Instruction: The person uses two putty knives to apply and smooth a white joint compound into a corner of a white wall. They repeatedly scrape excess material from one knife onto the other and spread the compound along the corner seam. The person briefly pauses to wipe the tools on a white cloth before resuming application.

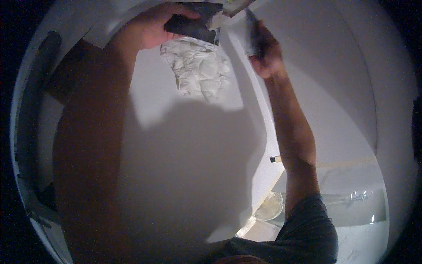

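Note:
My left hand [154,25] is closed on the edge of a wide dark filling blade [190,27], held flat near the top of the view. Whitish filler clings to the blade's right edge. Just below it, a thick, wrinkled patch of white filler [203,72] shows on the white surface. Across from it, my right hand [269,55] grips a dark, narrow-looking scraper [252,28] that points upward. That tool is blurred, so its exact shape is unclear. A gap separates the two tools.
A large white surface [193,167] carries my shadow. On the left are a brown panel [74,72] and a long dark rounded shape [41,83]. At lower right stand a round whitish container [270,206] and a pale basin-like area with a shiny metal fitting [358,196].

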### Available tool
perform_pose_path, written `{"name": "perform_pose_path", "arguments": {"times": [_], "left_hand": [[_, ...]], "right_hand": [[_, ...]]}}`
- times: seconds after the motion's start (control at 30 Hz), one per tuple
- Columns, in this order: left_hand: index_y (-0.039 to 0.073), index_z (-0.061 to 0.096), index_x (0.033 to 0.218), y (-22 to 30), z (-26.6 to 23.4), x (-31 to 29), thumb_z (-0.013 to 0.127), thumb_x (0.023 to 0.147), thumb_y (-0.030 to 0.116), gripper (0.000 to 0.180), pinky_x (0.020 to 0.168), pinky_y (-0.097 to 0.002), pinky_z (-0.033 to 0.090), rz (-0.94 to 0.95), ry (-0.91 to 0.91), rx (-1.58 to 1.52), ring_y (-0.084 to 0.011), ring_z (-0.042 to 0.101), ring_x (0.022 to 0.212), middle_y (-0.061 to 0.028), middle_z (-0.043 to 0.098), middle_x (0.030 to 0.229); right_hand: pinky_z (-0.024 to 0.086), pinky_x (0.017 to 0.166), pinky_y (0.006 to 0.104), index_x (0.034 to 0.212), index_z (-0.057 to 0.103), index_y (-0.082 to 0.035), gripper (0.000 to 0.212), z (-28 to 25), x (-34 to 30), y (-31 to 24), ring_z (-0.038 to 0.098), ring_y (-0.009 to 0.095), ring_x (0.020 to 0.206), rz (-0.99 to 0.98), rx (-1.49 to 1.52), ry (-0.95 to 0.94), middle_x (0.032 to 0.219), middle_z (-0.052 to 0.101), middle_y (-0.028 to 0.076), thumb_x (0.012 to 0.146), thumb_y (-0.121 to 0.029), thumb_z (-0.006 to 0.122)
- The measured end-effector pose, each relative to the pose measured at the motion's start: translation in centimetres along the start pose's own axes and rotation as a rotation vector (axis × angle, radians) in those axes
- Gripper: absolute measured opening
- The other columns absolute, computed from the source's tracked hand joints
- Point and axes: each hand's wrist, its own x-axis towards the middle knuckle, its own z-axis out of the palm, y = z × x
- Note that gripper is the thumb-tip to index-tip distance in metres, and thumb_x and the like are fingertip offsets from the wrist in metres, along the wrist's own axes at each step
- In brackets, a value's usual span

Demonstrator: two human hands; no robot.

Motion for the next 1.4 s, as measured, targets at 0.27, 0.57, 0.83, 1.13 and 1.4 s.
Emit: {"name": "perform_pose_path", "arguments": {"times": [0.27, 0.57, 0.83, 1.13, 1.4], "left_hand": [[-0.005, 0.063, 0.105, 0.1, -1.4, 0.8, 0.065, 0.087, 0.004, 0.02, 0.098, -0.036, 0.056, 0.104, 0.054, -0.202, -0.0271, 0.068, 0.102, -0.0143, 0.068, 0.11], [-0.007, 0.062, 0.115, 0.7, -2.6, 0.8, 0.066, 0.088, 0.002, 0.029, 0.104, -0.0403, 0.054, 0.099, 0.061, -0.265, -0.0309, 0.067, 0.111, -0.0173, 0.067, 0.118], [-0.006, 0.055, 0.134, 0.5, 1.2, -0.5, 0.07, 0.087, 0.003, 0.05, 0.116, -0.0486, 0.045, 0.138, -0.059, 0.084, -0.0334, 0.062, 0.125, -0.0196, 0.065, 0.131], [-0.007, 0.054, 0.136, 0.3, 1.0, -0.7, 0.068, 0.089, 0.002, 0.05, 0.115, -0.051, 0.045, 0.042, -0.008, 0.097, -0.0348, 0.065, 0.121, -0.0199, 0.065, 0.132], [-0.007, 0.058, 0.133, 0.2, -0.3, -0.3, 0.066, 0.091, 0.007, 0.045, 0.109, -0.051, 0.05, 0.019, -0.079, 0.118, -0.0344, 0.066, 0.119, -0.018, 0.068, 0.129]], "right_hand": [[0.048, 0.051, 0.0234, 0.11, 0.063, -0.01, 0.037, 7.4, 0.7, 3.8, 0.061, 0.012, 0.061, 0.145, 0.238, -0.217, 0.081, 0.065, 0.004, 0.104, -0.046, 0.061], [0.053, 0.058, 0.0261, 0.119, 0.063, -0.008, 0.028, 5.7, -3.2, 1.4, 0.065, 0.012, 0.073, 0.2, -0.104, 0.128, 0.092, 0.069, 0.005, 0.101, -0.029, 0.065], [0.059, 0.078, 0.0282, 0.126, 0.061, -0.002, 0.034, 3.1, -5.1, -3.6, 0.069, 0.016, 0.095, -0.066, -0.264, 0.204, 0.114, 0.07, 0.008, 0.093, -0.008, 0.07], [0.056, 0.096, 0.0343, 0.121, 0.063, 0.0, 0.039, 5.2, -2.3, -3.7, 0.071, 0.023, 0.104, -0.263, -0.456, 0.175, 0.114, 0.072, 0.011, 0.085, -0.002, 0.077], [0.057, 0.097, 0.036, 0.121, 0.062, 0.003, 0.04, 5.7, -1.4, -3.5, 0.072, 0.025, 0.104, -0.259, -0.434, 0.169, 0.113, 0.073, 0.013, 0.084, -0.002, 0.079]]}}
